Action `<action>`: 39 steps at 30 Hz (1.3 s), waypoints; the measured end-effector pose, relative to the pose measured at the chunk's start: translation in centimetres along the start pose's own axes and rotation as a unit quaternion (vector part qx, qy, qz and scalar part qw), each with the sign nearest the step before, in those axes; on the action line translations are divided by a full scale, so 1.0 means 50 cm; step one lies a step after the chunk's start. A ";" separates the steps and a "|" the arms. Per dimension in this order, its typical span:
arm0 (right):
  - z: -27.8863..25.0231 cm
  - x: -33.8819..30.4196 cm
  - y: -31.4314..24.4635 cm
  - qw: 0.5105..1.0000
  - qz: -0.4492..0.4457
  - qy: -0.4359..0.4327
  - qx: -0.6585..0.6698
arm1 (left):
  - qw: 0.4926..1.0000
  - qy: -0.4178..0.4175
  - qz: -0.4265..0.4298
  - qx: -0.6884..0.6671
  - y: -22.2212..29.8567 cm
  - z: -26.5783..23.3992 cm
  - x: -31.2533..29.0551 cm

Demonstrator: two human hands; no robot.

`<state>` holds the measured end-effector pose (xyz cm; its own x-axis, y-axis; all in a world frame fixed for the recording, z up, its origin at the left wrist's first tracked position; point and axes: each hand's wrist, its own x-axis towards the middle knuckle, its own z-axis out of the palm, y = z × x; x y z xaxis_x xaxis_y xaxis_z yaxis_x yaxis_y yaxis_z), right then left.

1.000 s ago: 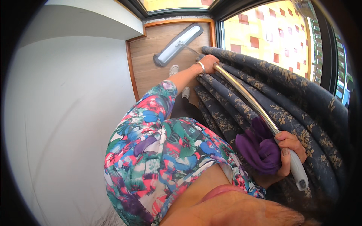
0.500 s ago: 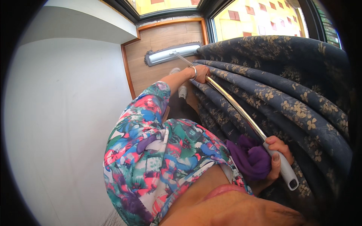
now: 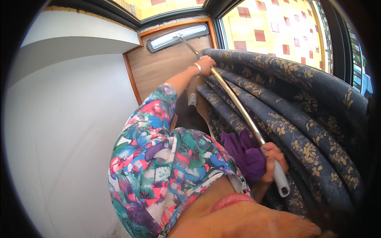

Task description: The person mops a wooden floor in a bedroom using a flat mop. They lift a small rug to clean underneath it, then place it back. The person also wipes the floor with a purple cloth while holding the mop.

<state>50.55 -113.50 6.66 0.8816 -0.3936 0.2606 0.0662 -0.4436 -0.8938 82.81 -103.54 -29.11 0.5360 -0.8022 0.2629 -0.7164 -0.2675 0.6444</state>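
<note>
A flat mop [image 3: 237, 104] with a shiny metal pole slants across the view. Its wide white head [image 3: 168, 39], edged with a grey fringe, lies on the wooden floor close to the far window corner. My left hand [image 3: 205, 65], a bracelet at its wrist, is closed round the pole partway down. Farther back, my right hand [image 3: 274, 160] wraps round the pole near the pale grey end grip [image 3: 281, 183]. Bunched purple cloth [image 3: 248, 158] lies against my right wrist; I cannot tell whether the hand also holds it.
Dark blue curtains [image 3: 309, 131] with gold flowers hang along the right, close beside the pole. A white wall [image 3: 71, 119] stands on the left. Wooden trim [image 3: 131, 77] borders the floor [image 3: 162, 65]. Dark-framed windows [image 3: 274, 31] rise at the far side and right.
The mop head has slid away from me, up to the far corner by the window. My left hand has moved forward with the pole, and my right hand has shifted leftward.
</note>
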 end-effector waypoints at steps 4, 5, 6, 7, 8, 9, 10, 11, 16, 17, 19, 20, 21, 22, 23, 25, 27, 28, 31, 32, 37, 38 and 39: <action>-0.008 -0.009 0.000 0.996 0.071 0.056 -0.008 | 0.982 -0.170 -0.080 -0.006 0.009 0.009 -0.005; -0.012 -0.011 -0.006 0.995 0.082 0.063 -0.011 | 0.979 -0.191 -0.066 -0.002 0.020 0.010 -0.012; -0.015 -0.014 -0.013 0.993 0.101 0.064 -0.021 | 0.974 -0.217 -0.057 -0.028 0.029 0.007 -0.018; -0.020 -0.015 -0.021 0.996 0.071 0.058 -0.002 | 0.971 -0.231 -0.058 -0.036 0.040 0.006 -0.028; -0.024 -0.015 -0.028 0.998 0.046 0.049 0.011 | 0.977 -0.200 -0.071 -0.029 0.048 0.002 -0.039; -0.028 -0.012 -0.034 0.999 0.021 0.039 0.023 | 0.981 -0.177 -0.050 -0.061 0.053 -0.003 -0.048; -0.031 -0.008 -0.037 1.000 -0.012 0.018 0.010 | 0.988 -0.138 -0.057 -0.049 0.055 -0.008 -0.057; -0.034 -0.004 -0.037 1.000 -0.023 -0.013 0.000 | 0.994 -0.090 -0.065 -0.012 0.052 -0.014 -0.061; -0.030 0.003 0.010 0.998 -0.040 -0.045 -0.001 | 0.999 -0.001 -0.026 0.022 0.009 -0.031 -0.039; -0.027 -0.002 0.024 0.999 -0.018 -0.049 -0.007 | 0.999 0.014 -0.015 0.034 0.000 -0.031 -0.026; -0.023 -0.019 0.043 0.999 0.018 0.032 0.033 | 0.997 -0.057 -0.051 0.026 -0.009 -0.025 -0.005; -0.022 -0.028 0.049 0.998 0.037 0.044 0.022 | 0.995 -0.093 -0.045 -0.007 -0.008 -0.019 0.002; -0.021 -0.036 0.051 0.996 0.047 0.076 0.023 | 0.993 -0.095 -0.067 0.011 -0.005 -0.014 0.006; -0.021 -0.042 0.049 0.993 0.074 0.092 -0.007 | 0.992 -0.110 -0.062 -0.002 0.000 -0.009 0.008; -0.024 -0.045 0.043 0.996 0.067 0.064 -0.011 | 0.988 -0.132 -0.083 0.013 0.008 -0.004 0.006; -0.030 -0.042 0.022 0.995 0.079 0.053 -0.016 | 0.984 -0.166 -0.057 -0.027 0.027 0.006 -0.004; -0.039 -0.027 -0.004 0.993 0.079 0.085 -0.017 | 0.989 -0.140 -0.017 -0.052 0.050 0.014 -0.018; -0.045 -0.018 -0.017 0.993 0.080 0.089 -0.021 | 0.984 -0.167 -0.018 -0.057 0.063 0.017 -0.027; -0.055 0.000 -0.047 0.999 0.032 0.020 -0.010 | 0.987 -0.122 -0.060 -0.083 0.103 0.023 -0.044; -0.054 0.001 -0.052 1.000 0.004 -0.003 -0.007 | 0.988 -0.100 -0.085 -0.086 0.114 0.023 -0.049; -0.015 0.005 -0.024 0.995 -0.059 0.071 0.034 | 0.992 -0.036 -0.106 -0.061 0.122 -0.005 -0.040; 0.002 0.012 -0.004 0.994 -0.048 0.083 0.060 | 0.995 -0.009 -0.083 -0.057 0.114 -0.013 -0.035; 0.017 0.021 0.015 0.995 -0.057 0.049 0.070 | 0.996 0.036 -0.035 -0.070 0.102 -0.022 -0.028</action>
<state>51.90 -113.56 5.94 0.8148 -0.4270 0.3921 0.2343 -0.3760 -0.8965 78.89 -103.21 -25.38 0.6164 -0.7430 0.2608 -0.6097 -0.2408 0.7552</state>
